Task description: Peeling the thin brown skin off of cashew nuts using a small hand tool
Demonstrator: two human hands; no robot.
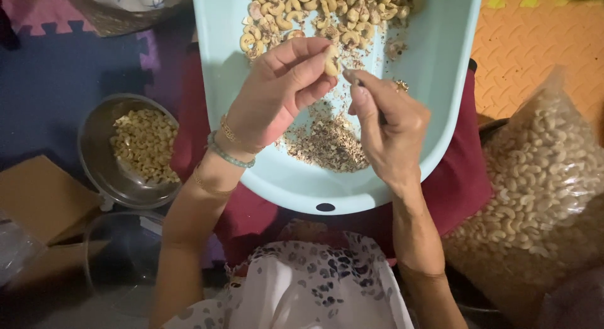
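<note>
**A:** What is in the hands?

**B:** The left hand (280, 93) pinches a pale cashew (331, 60) between thumb and fingertips, closed tight on it. The nut stands nearly upright, long axis running top to bottom of the frame, just above the middle of a light blue plastic tray (440, 64). The right hand (387, 124) is folded around a thin dark tool (353, 79), whose tip points up-left at the nut and sits just beside it.

**A:** And the tray?

**B:** It rests across a lap draped in dark red cloth (465, 178). Curved unpeeled cashews (314, 14) heap at its far end; flaky brown skins (327, 143) lie scattered under the hands.

**A:** Any packages?

**B:** A bulging clear plastic bag (541, 178) of whitish cashews sits at the right, its film crinkled and glossy. At the left stands a round steel bowl (94, 146) holding peeled nuts, with a flat brown cardboard box (38, 197) near it. No label can be made out.

**A:** The floor?

**B:** Interlocking foam mats (535, 45), orange with a ribbed texture at right, blue at left.
</note>
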